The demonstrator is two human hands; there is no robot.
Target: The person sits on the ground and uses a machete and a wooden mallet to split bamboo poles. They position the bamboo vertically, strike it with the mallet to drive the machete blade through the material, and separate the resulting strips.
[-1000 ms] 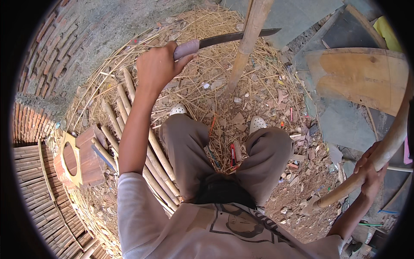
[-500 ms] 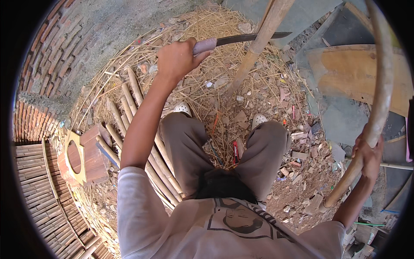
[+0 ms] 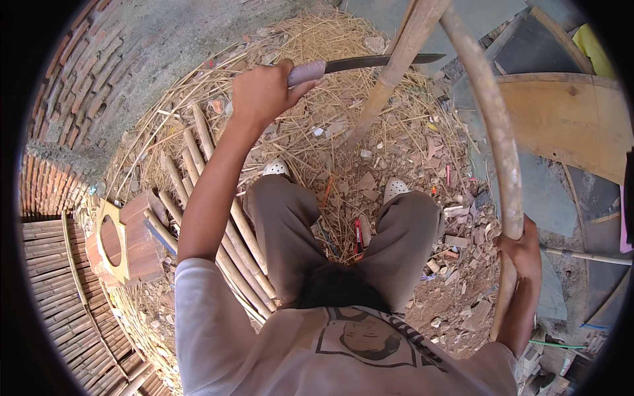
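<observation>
My left hand (image 3: 259, 96) is closed around the pale lilac handle of a machete (image 3: 356, 63). Its long dark blade points right and passes behind a standing bamboo post (image 3: 391, 76), with the tip showing on the other side; whether they touch I cannot tell. On the right, my right hand (image 3: 523, 251) grips a long, slightly curved wooden pole (image 3: 496, 132) near its lower part. The pole's far end rises close to the top of the post, and its lower end lies along my right forearm.
Several cut poles (image 3: 231, 254) lie left of my legs, beside a brown board with a round opening (image 3: 135, 237). Straw (image 3: 323, 39) and rubble (image 3: 462, 264) cover the ground. A red-handled tool (image 3: 358, 234) lies between my knees. Dark sheets and a tan panel (image 3: 561, 112) lie right; a brick wall (image 3: 79, 86) stands left.
My right hand and the wooden pole have swung left, bringing the pole's far end next to the bamboo post. My left hand and the machete have shifted slightly left.
</observation>
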